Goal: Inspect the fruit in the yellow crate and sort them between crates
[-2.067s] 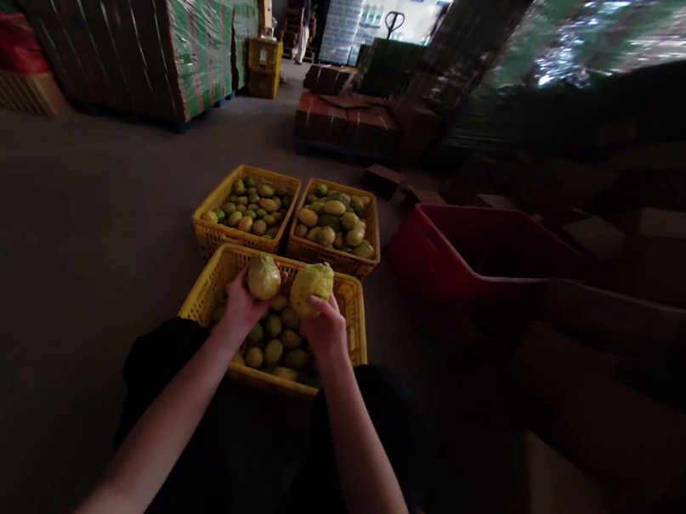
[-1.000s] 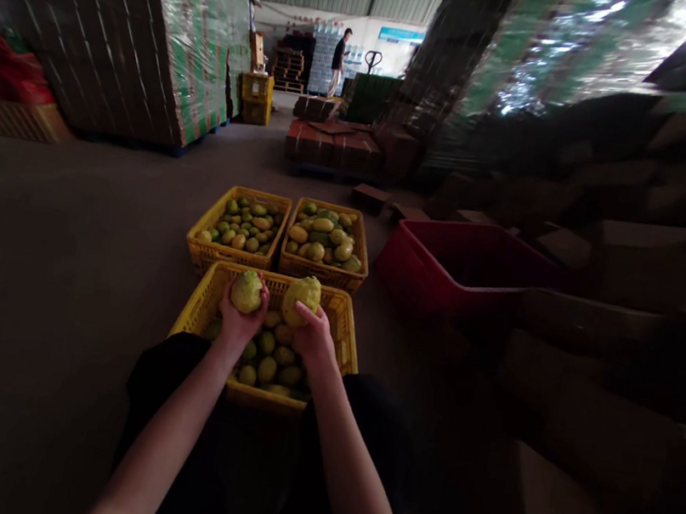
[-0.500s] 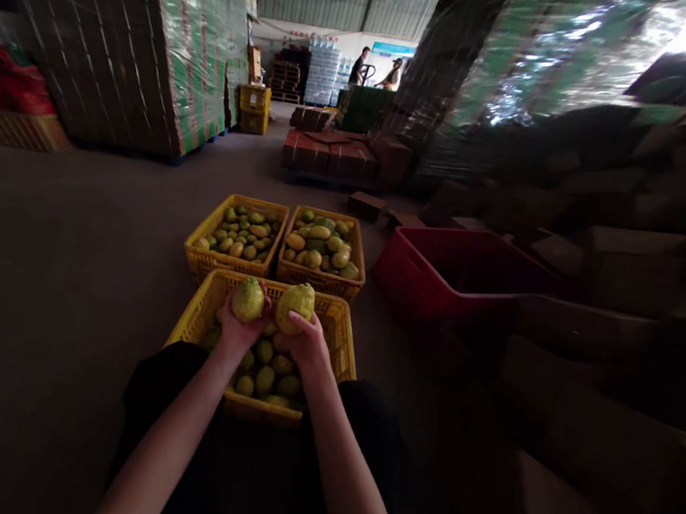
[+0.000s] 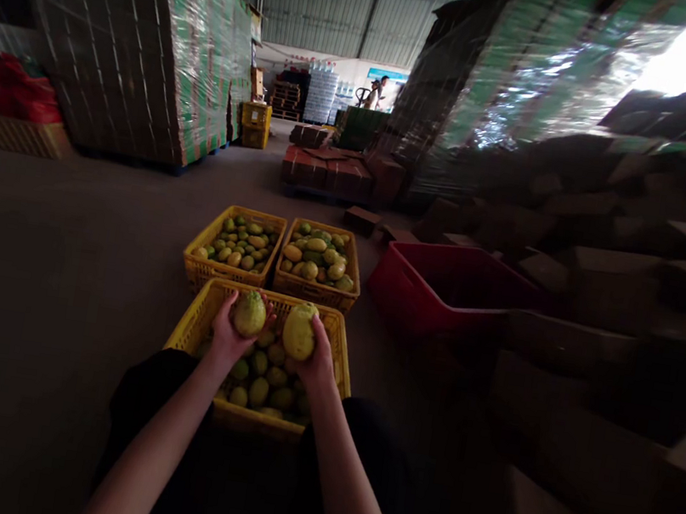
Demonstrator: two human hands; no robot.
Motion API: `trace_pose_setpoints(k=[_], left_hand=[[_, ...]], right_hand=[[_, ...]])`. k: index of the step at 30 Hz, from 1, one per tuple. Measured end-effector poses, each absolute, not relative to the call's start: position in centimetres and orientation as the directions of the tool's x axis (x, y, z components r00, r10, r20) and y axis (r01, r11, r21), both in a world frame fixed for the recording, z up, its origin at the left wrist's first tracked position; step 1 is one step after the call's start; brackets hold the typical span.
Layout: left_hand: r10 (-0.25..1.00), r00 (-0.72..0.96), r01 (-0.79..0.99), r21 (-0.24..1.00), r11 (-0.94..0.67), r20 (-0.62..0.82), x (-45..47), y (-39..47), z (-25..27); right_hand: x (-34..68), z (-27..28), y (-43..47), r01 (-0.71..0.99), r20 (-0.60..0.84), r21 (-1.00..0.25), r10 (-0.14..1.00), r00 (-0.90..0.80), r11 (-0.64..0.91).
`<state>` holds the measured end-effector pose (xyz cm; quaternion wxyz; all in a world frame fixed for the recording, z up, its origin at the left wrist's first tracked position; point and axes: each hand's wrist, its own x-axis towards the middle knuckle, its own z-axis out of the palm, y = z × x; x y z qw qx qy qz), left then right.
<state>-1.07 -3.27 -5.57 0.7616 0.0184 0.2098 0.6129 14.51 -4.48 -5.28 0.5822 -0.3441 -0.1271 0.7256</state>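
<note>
My left hand (image 4: 229,336) cradles a round yellow-green fruit (image 4: 250,314) with a greener, bumpy top. In my right hand (image 4: 318,358) is a larger, paler yellow fruit (image 4: 299,331), gripped from its right side with the thumb along it. Both fruits are held side by side, a small gap apart, over a yellow plastic crate (image 4: 191,316) between my knees. More green and yellow fruits (image 4: 258,390) lie in this crate, partly hidden by my hands and forearms.
Two more yellow crates (image 4: 202,270) (image 4: 316,289) of similar fruit stand just beyond. To the right are a red plastic bin (image 4: 406,288) and a dark heap of cardboard boxes (image 4: 610,280). Wrapped stacks (image 4: 205,56) (image 4: 506,67) rise on both sides. People (image 4: 375,92) are far back.
Both fruits have shifted slightly lower in view and turned in my hands. My right hand has moved a little to the right. The camera view has tilted up slightly; the distant people have changed position.
</note>
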Motion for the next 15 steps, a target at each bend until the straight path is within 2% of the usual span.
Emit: trace_pose_setpoints(k=[2,4,7,10,12,15], left_hand=[[0.927,0.179,-0.913,0.295,0.281,-0.328,-0.6,-3.3,-5.4],[0.921,0.141,-0.906,0.328,0.268,-0.364,0.0,-3.2,-5.4],[0.922,0.062,-0.901,0.376,0.216,-0.381,1.0,-2.8,-5.7],[0.950,-0.001,-0.861,0.484,0.158,-0.313,1.8,-2.3,-6.2],[0.969,-0.019,-0.826,0.550,0.125,-0.248,2.0,-2.0,-6.4],[0.980,0.001,-0.814,0.569,0.115,-0.197,1.9,-1.7,-6.6]], right_hand=[[14.6,-5.1,-4.5,-0.769,-0.392,-0.561,0.917,-0.078,-0.305],[14.4,-5.3,-4.4,-0.761,-0.381,-0.589,0.924,-0.034,-0.272],[13.7,-6.1,-4.4,-0.655,-0.250,-0.749,0.958,0.140,-0.099],[13.0,-7.1,-4.2,-0.462,-0.087,-0.886,0.960,0.268,0.048],[12.8,-7.4,-4.1,-0.401,-0.060,-0.914,0.956,0.288,0.063],[12.8,-7.3,-3.8,-0.378,-0.072,-0.925,0.953,0.295,0.047]])
